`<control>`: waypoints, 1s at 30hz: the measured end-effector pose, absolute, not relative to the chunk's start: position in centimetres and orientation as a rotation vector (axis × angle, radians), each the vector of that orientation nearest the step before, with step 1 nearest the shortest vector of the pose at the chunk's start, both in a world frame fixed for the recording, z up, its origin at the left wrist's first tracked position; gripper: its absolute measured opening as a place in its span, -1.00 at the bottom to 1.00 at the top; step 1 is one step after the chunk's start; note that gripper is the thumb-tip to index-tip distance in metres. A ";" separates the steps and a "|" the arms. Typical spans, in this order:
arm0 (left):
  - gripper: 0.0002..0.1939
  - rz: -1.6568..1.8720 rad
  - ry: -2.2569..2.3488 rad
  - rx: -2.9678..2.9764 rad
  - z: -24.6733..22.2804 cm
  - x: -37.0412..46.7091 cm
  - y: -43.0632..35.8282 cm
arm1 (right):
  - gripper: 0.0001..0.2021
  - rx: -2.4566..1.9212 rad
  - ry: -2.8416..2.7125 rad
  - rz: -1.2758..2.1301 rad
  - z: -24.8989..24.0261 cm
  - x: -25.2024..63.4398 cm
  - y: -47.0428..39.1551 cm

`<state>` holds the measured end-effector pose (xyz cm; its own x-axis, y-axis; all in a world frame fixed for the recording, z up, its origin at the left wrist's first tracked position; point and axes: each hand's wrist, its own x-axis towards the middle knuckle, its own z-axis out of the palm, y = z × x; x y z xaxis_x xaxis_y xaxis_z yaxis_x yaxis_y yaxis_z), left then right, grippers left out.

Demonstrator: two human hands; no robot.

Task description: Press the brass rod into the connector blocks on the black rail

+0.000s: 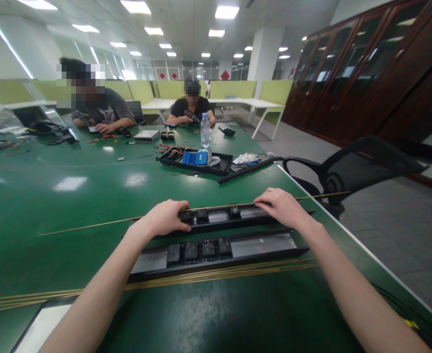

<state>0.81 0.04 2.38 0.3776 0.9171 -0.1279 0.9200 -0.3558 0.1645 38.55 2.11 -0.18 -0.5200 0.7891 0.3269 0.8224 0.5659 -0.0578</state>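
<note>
My left hand (pixel 167 217) is at the left part of the farther black channel (pixel 219 225), thumb and fingers curved round its two long edges. A long thin brass-coloured rod (pixel 90 227) runs along the channel's far side and sticks out past both ends. My right hand (pixel 276 203) pinches the rod near the channel's right part. Small black blocks (pixel 234 211) sit inside this channel. Nearer to me lies a second black channel (pixel 263 245) with several black blocks (pixel 191 251) side by side in its left and middle part.
Several brass rods (pixel 216 274) lie along the near side. A tablet-like panel (pixel 46 323) is at lower left. Farther off are a black tray (pixel 221 164), a bottle (pixel 204 130), white gloves (pixel 245 161) and a black chair (pixel 363 166). Two people work across the table.
</note>
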 end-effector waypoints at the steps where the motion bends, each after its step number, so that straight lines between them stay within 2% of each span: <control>1: -0.48 -0.019 1.642 2.429 2.3 0.8 0.1 | -0.82 -1.323 -2.487 -0.147 -0.2 38.6 2.1; 30: -0.50 -0.015 1.630 2.417 2.6 0.9 -0.1 | -0.80 -1.387 -2.432 -0.064 -0.2 40.4 2.5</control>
<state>0.89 -0.12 2.57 0.3827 0.9142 -0.1336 0.9164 -0.3573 0.1805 40.37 2.52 -0.19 -0.4656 0.8279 0.3127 0.8433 0.5222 -0.1272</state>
